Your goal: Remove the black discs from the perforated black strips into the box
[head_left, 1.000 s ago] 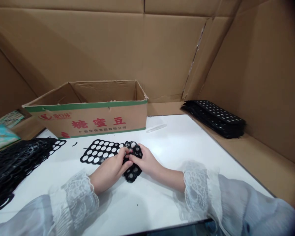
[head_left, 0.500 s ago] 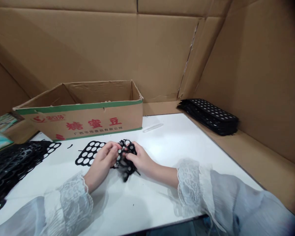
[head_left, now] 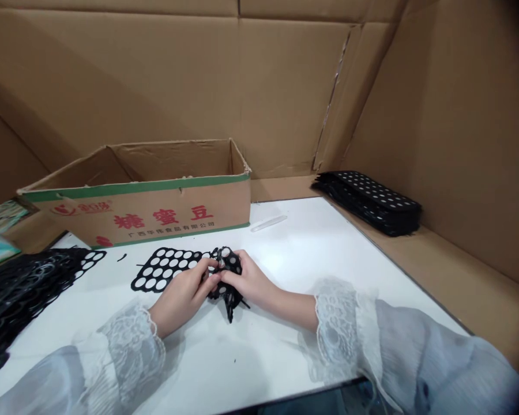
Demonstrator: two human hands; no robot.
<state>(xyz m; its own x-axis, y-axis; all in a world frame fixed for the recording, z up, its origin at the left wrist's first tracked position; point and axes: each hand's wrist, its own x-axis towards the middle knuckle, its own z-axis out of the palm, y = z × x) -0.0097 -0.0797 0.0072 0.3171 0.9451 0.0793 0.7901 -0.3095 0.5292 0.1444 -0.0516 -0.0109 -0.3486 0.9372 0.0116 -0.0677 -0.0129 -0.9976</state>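
Note:
Over the middle of the white table, both my hands close on a crumpled black perforated piece (head_left: 230, 263) with round holes. My left hand (head_left: 188, 292) pinches its left side with thumb and forefinger. From the right, my right hand (head_left: 251, 281) grips the same bunched piece, thumb pressed toward the left fingertips. A black strip of it hangs down below the fingers. Beneath and left of my left hand lies a flat black sheet with round holes (head_left: 153, 272). Whether it joins the bunched piece is hidden by the hand.
A cardboard box (head_left: 164, 214) with red lettering stands at the back left. At the left lies a heap of black perforated sheets (head_left: 26, 288). A stack of black dotted pieces (head_left: 372, 199) sits back right. A small clear stick (head_left: 268, 223) lies behind my hands.
My left hand has shifted slightly right and turned, its fingertips meeting the right thumb. The bunched black piece hangs a little differently, and more of the flat sheet shows.

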